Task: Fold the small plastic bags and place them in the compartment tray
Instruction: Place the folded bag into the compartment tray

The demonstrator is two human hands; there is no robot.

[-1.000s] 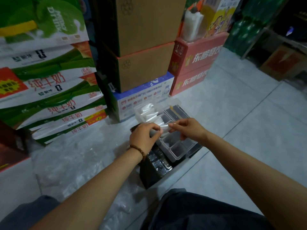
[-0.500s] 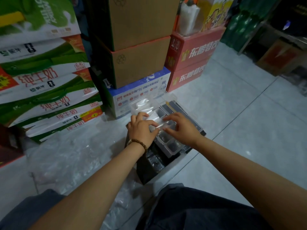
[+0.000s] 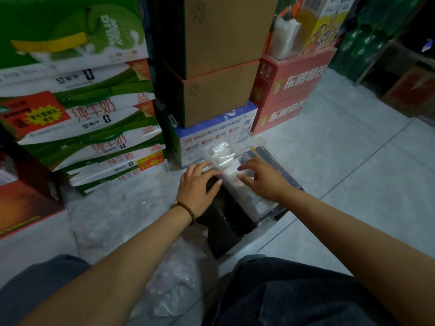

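The compartment tray point(image 3: 266, 209), clear plastic, sits slantwise on top of a black box point(image 3: 226, 227) on the tiled floor point(image 3: 353, 184), just in front of the person's knees. Its far compartments hold folded bags point(image 3: 221, 152), pale and glossy. One more small bag point(image 3: 231, 171) lies at a middle compartment, under the tips of the right hand point(image 3: 264, 181).

That hand reaches over the tray from the right, palm down, its fingers point(image 3: 247, 162) pointing left and only slightly bent, with the thumb below them. They touch the small bag, but whether they pinch it or merely press it down cannot be told through the blur.

The left hand point(image 3: 196, 184) lies palm down on the black box, touching the tray's left edge, with its digits straight, spread and holding nothing. A beaded bracelet point(image 3: 187, 209) circles that wrist.

Both forearms stretch forward from the lower corners. Loose plastic bags point(image 3: 171, 281) lie heaped on the floor between the knees. Behind the tray stand milk cartons point(image 3: 94, 118), brown cardboard boxes point(image 3: 219, 95) on a blue and white box point(image 3: 211, 135), and red cartons point(image 3: 292, 83).
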